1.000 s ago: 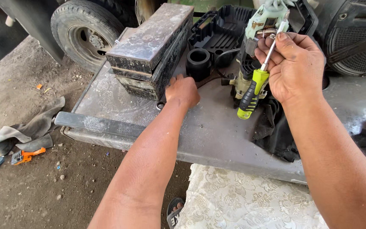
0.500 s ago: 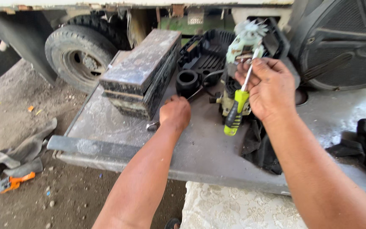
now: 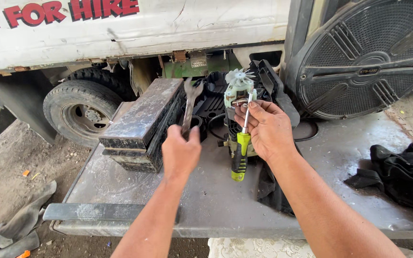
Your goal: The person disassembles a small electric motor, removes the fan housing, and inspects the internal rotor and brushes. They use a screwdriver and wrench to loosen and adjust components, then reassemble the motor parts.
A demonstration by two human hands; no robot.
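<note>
Two bare forearms reach forward over a grey metal table (image 3: 206, 200) with a scuffed, dusty top. Left hand (image 3: 181, 152) is closed around the lower shank of an open-ended wrench (image 3: 189, 106), which stands nearly upright, its jaw end above the knuckles. Right hand (image 3: 265, 130), just to the right of the left and level with it, pinches a screwdriver (image 3: 241, 145) between thumb and fingers: the green-and-black handle hangs below the palm, the steel shaft runs up past the fingertips to a small motor assembly (image 3: 237, 93). That assembly sits directly ahead of the right hand and carries a pale fan wheel (image 3: 240, 76) on top; whether the tip is seated in a screw cannot be told. Left of the left hand lies a dark rectangular box (image 3: 142, 119), dusty on its lid. Well right of the right hand a black cloth (image 3: 402, 172) is bunched on the table. Beyond the right hand, a large round black speaker grille (image 3: 364, 52) leans upright. Beyond the left hand, a vehicle tyre (image 3: 80, 112) under a white body panel (image 3: 135, 24).
</note>
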